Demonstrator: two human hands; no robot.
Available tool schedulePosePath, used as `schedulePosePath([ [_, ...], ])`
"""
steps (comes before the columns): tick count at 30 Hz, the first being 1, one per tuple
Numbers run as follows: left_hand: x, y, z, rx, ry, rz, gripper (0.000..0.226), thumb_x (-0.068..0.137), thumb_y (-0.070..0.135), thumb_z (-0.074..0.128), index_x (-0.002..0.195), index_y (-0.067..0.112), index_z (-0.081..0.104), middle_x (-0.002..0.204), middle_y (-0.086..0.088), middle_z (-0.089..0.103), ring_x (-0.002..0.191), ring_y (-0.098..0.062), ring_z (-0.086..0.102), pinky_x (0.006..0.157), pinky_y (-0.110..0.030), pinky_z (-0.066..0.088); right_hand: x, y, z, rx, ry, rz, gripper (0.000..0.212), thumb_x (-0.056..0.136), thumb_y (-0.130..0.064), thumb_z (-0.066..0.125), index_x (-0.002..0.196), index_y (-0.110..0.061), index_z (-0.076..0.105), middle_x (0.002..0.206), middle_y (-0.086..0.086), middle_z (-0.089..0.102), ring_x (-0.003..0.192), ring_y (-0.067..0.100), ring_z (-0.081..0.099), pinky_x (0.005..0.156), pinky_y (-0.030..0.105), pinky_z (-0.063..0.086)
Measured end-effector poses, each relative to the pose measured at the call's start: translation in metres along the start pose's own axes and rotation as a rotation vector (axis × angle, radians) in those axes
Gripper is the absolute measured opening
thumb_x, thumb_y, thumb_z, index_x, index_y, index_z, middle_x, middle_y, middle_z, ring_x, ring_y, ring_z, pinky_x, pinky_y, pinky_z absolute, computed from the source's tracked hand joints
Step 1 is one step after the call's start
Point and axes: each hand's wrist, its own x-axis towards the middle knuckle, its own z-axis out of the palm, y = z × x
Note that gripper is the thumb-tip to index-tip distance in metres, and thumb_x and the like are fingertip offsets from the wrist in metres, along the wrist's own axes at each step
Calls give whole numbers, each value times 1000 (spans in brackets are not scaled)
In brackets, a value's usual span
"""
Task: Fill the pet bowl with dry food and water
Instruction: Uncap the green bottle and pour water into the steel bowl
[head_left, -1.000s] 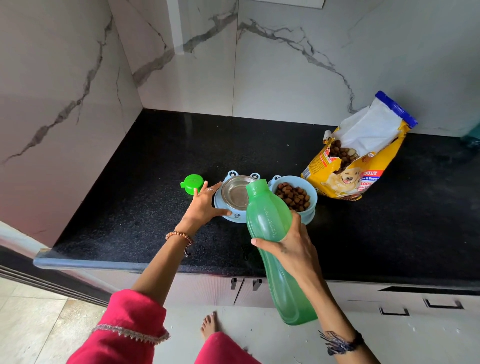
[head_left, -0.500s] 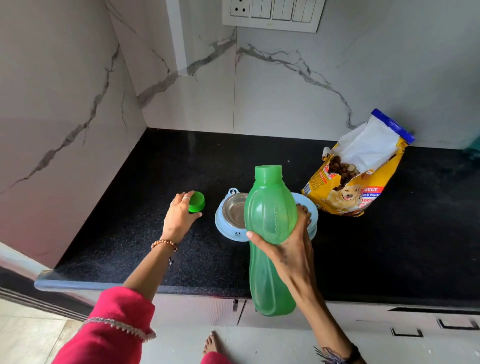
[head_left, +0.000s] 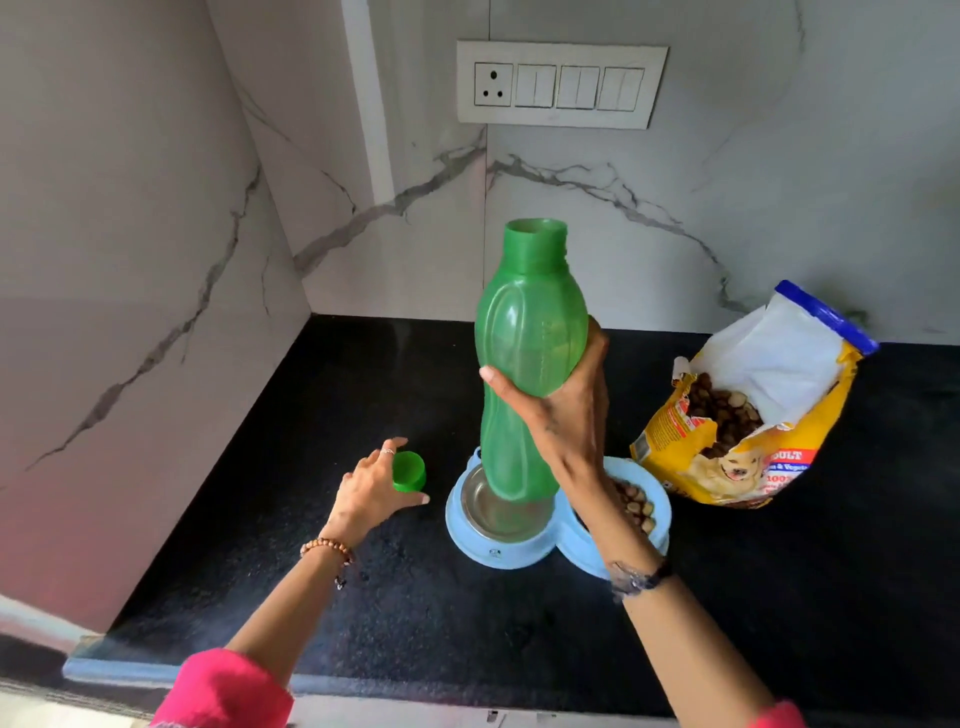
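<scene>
A light-blue double pet bowl (head_left: 491, 555) sits on the black counter (head_left: 291, 467). Its left compartment is a steel dish (head_left: 483, 506); its right compartment holds brown kibble (head_left: 632, 503). My right hand (head_left: 563, 415) grips an uncapped green water bottle (head_left: 524, 332), held upright over the steel dish, and the bottle's base hides part of the dish. To the left of the bowl, my left hand (head_left: 366, 493) curls its fingers and thumb around the green bottle cap (head_left: 409, 471) on the counter.
An open yellow dog-food bag (head_left: 727, 467) leans at the right of the bowl, kibble showing at its mouth. Marble walls close the corner at left and behind. A switch panel (head_left: 561, 85) sits on the back wall. The counter's front edge (head_left: 363, 680) runs below my arms.
My right hand has swung the bottle from tilted over the steel dish to upright and raised it. My left hand left the bowl's rim and went to the green cap.
</scene>
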Motion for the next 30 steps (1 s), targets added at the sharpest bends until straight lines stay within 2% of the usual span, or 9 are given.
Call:
schedulePosePath([
  [5, 19, -4, -9, -7, -121, 12, 96, 63, 44, 80, 141, 29, 25, 132, -4, 47, 123, -22, 46, 104, -40, 38, 45, 23, 36, 27, 6, 21, 100, 58, -47, 84, 136, -17, 29, 134, 4, 47, 119, 22, 50, 97, 39, 46],
  [14, 32, -11, -11, 57, -160, 73, 84, 64, 45, 78, 134, 26, 36, 125, 2, 45, 121, -17, 44, 103, -34, 37, 72, 69, 87, 69, -49, 83, 100, 56, -42, 87, 135, -21, 27, 133, 1, 46, 118, 18, 49, 98, 37, 45],
  [19, 29, -16, -3, 46, -93, 63, 78, 67, 45, 76, 131, 22, 38, 134, 3, 43, 125, -15, 41, 106, -31, 33, 69, 88, 102, 50, -46, 106, 103, 55, -42, 87, 135, -20, 26, 133, 2, 46, 118, 21, 51, 96, 39, 47],
  [23, 28, -17, -2, 13, -58, 67, 69, 69, 44, 76, 126, 21, 43, 129, 3, 46, 120, -15, 45, 103, -29, 36, 67, 94, 106, 78, -37, 129, 105, 55, -39, 89, 137, -20, 24, 135, 3, 45, 119, 21, 50, 94, 27, 41],
  [26, 32, -11, -11, -132, -28, 62, 66, 68, 36, 79, 122, 16, 47, 119, 2, 48, 111, -14, 49, 98, -23, 40, 65, 96, 104, 94, -39, 131, 105, 55, -37, 89, 136, -22, 24, 136, 1, 45, 119, 20, 50, 93, 26, 40],
  [30, 46, 15, -44, -349, 123, 71, 64, 61, 27, 85, 114, 13, 53, 106, -1, 55, 98, -17, 55, 86, -24, 44, 60, 101, 95, 99, -61, 146, 107, 55, -35, 89, 136, -26, 21, 137, 1, 44, 119, 21, 50, 93, 27, 41],
])
